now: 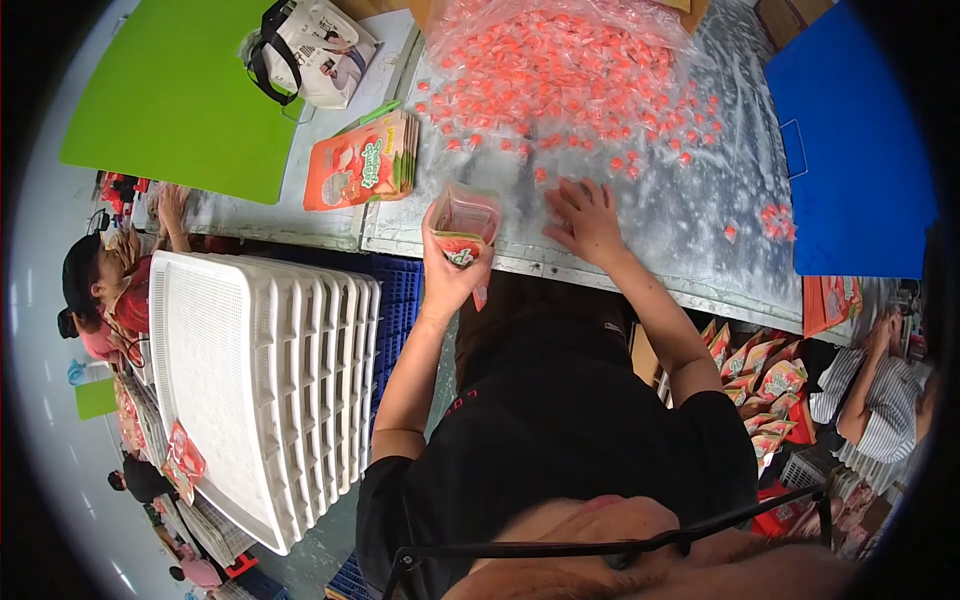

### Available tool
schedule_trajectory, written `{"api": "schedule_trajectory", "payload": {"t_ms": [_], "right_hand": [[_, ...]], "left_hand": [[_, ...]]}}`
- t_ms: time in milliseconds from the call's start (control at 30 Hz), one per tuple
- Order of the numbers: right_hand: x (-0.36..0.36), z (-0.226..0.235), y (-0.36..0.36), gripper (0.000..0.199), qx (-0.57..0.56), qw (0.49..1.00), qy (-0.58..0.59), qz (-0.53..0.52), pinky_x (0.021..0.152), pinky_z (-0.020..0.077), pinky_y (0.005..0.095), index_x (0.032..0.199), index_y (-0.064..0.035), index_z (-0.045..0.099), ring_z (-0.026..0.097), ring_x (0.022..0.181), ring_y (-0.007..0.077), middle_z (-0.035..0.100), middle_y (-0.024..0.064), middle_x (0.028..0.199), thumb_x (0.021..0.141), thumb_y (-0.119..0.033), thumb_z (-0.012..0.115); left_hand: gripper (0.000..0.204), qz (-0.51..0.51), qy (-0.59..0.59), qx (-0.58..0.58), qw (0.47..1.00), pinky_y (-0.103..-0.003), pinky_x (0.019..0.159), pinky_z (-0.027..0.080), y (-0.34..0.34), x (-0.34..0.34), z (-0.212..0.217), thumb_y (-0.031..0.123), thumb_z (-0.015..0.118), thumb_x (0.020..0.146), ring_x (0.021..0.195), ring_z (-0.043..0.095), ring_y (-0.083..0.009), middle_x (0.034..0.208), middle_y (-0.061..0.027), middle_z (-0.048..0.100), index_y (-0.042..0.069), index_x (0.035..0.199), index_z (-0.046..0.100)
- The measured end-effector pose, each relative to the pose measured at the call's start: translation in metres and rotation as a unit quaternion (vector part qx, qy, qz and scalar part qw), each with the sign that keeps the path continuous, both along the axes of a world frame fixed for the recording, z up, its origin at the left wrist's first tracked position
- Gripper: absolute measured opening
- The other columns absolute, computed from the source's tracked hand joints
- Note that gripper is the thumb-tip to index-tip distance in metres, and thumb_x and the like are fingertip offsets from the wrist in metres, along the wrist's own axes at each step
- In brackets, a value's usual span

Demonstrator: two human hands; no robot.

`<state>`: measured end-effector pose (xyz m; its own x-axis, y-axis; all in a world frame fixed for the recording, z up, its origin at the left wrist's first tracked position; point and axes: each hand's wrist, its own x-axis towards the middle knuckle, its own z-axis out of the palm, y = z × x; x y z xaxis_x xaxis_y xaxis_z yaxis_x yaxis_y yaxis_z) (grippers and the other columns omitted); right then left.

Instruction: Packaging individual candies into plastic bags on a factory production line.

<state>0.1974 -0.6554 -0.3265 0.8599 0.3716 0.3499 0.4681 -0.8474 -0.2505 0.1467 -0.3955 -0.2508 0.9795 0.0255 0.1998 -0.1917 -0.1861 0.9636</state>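
Observation:
My left hand point(448, 278) is closed around a red and green printed pouch point(466, 222), held upright at the table's near edge with its mouth gaping upward. What lies deep inside it is hard to make out. My right hand point(592, 228) rests palm down on the metal tabletop point(480, 165), fingers spread, with nothing visible in it. Beyond it spreads a large heap of small red wrapped candies point(560, 75), several of them loose at the heap's near side. Flat printed pouches point(362, 165) lie stacked left of my left hand.
White plastic trays point(290, 380) are stacked at my left. A green board point(195, 95) and a white bag point(325, 55) stand beyond them; a blue board point(850, 150) borders the right. Filled pouches point(770, 385) sit low at my right. Other people work on both sides.

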Motion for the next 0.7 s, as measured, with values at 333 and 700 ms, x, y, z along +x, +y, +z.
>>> {"api": "schedule_trajectory", "payload": {"t_ms": [333, 700], "right_hand": [[0.02, -0.029, -0.017, 0.023, 0.266, 0.962, 0.059, -0.031, 0.057, 0.0477, 0.0328, 0.106, -0.0092, 0.066, 0.056, 0.063, 0.0192, 0.064, 0.0061, 0.087, 0.087, -0.023, 0.069], [0.022, 0.15, 0.022, 0.023, 0.358, 0.901, 0.232, 0.084, 0.055, 0.0451, 0.0244, 0.103, -0.0037, 0.069, 0.055, 0.061, 0.0111, 0.065, 0.0042, 0.081, 0.091, -0.023, 0.065]], "left_hand": [[0.088, -0.03, -0.021, 0.017, 0.999, -0.042, 0.108, 0.036, -0.015, 0.011, -0.023, 0.003, 0.079, 0.065, 0.129, 0.044, -0.0311, 0.139, -0.0206, 0.04, 0.001, 0.14, 0.033], [0.101, -0.04, -0.149, 0.167, 0.974, -0.045, 0.111, 0.033, -0.045, 0.02, -0.001, -0.002, 0.081, 0.055, 0.132, 0.034, -0.0406, 0.142, -0.0203, 0.033, 0.008, 0.144, 0.034]]}}
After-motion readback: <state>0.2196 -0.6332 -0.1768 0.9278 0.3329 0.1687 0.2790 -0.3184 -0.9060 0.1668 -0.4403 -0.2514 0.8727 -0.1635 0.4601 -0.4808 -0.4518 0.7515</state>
